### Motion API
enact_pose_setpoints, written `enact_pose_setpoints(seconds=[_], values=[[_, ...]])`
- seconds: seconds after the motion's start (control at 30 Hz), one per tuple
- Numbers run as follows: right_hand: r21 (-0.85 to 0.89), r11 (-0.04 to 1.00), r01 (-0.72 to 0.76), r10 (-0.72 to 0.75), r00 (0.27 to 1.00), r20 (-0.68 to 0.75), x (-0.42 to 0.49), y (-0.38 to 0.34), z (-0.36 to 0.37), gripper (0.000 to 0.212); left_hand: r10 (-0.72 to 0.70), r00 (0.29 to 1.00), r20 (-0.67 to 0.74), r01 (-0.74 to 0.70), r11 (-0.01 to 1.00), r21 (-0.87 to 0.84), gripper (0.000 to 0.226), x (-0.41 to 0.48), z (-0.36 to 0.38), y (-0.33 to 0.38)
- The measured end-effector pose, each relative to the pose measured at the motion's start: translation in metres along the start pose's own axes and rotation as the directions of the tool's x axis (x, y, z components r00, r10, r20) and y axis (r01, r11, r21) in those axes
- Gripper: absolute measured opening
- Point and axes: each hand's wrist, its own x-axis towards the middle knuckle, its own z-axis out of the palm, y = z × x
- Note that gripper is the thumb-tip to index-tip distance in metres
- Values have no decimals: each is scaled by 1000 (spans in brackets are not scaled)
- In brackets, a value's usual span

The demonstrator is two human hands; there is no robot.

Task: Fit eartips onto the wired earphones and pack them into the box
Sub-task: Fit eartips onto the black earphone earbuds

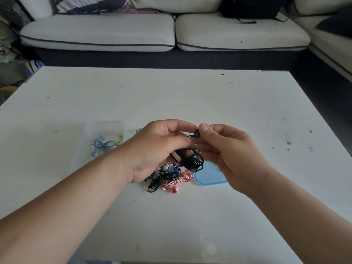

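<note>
Our two bare forearms come in from seven and five o'clock and meet over the white table (171, 92), whose top is scuffed and dotted with dark specks. Our left hand (158, 149) curls round a coiled bundle of black earphones (192, 159), held just above the surface. Our right hand (228, 155) pinches one earbud (197, 133) of that set between thumb and forefinger. We cannot tell whether an eartip sits on it.

At nine o'clock from the hands stands a clear box (106, 141) holding blue and pale earphones. At six o'clock lies a heap of coiled sets, among them a red-and-white striped cable (177, 181). A blue lid (209, 176) lies flat at five o'clock, partly under our right hand.

At twelve o'clock, beyond the table, runs a cream sofa (99, 33) with dark piping, and a black bag (249, 6) rests on it at one o'clock.
</note>
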Motion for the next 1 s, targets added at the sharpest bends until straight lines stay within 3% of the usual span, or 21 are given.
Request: enact_pose_setpoints(seconds=[0.07,0.2,0.33,0.57,0.73,0.9,1.0], values=[[12,1000,0,-1,999,51,0,1,-2,13,7,999,-47,-7,1000,-11,26,1,1,-1],[-17,999,46,-43,984,170,-4,2,1,35,61,983,-176,-56,998,30,15,2,1,-2],[-26,998,62,-58,990,127,-5,2,3,33,75,977,-200,-66,996,53,7,5,1,-3],[73,997,-13,11,1000,21,-1,4,3,18,103,962,-253,-76,991,113,18,9,1,-7],[78,996,-37,28,993,114,-4,2,5,30,147,948,-283,-93,976,196,18,9,3,-11],[54,998,-21,16,997,81,-6,3,7,22,263,921,-286,-185,944,273,13,9,4,-13],[10,1000,-8,7,996,84,-6,1,5,25,250,939,-237,-185,946,266,13,6,4,-11]])
